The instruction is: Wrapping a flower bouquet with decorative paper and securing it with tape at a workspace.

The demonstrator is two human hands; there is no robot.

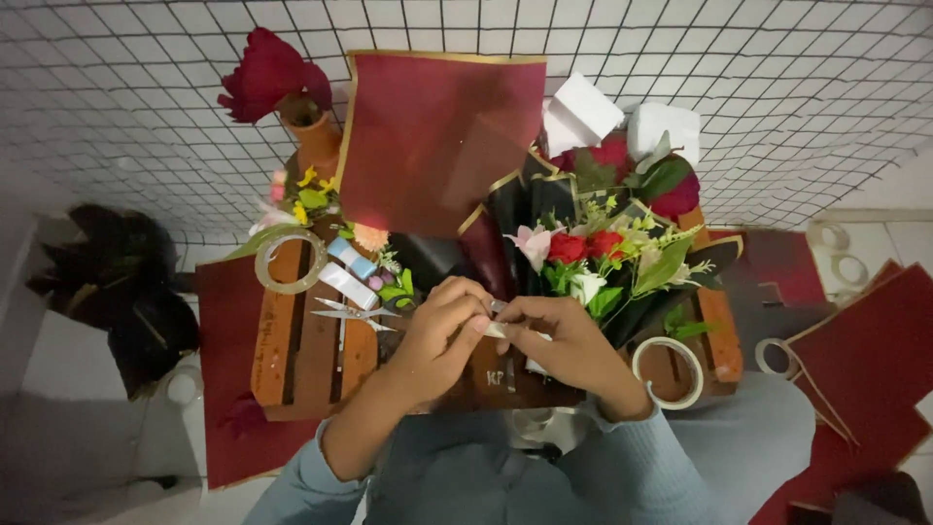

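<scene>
Head view, looking down over a slatted brown wooden crate-top table (pixel 292 360). Both hands meet at centre, just in front of the wrapped bouquet of red, pink and white flowers in black gold-edged paper (pixel 583 258). The left hand (pixel 437 335) has its fingers curled in, thumb and forefinger pinched nearly closed on one end of a small pale strip, probably clear tape or ribbon (pixel 501 329); the view is too small to tell which. The right hand (pixel 569 345) is curled likewise, its fingertips closed on the other end of that strip. So the strip lies directly between the 2 sets of fingertips, its long axis running roughly left to right from one pinch to the other, both hands about equally near. The bouquet sits just beyond the fingertips, away from the person, its stem end pointing toward the hands. A roll of clear tape (pixel 669 371) lies just outside the right wrist, close by; a 2nd, larger ring of tape (pixel 289 261) lies well to the far side of the left hand. Silver scissors (pixel 352 313) rest just left of the left knuckles, near but not touching. A dark red sheet of wrapping paper with a gold border (pixel 437 136) stands behind the bouquet, well beyond the fingers. 2 white foam blocks (pixel 622 122) sit further back, to the right.
</scene>
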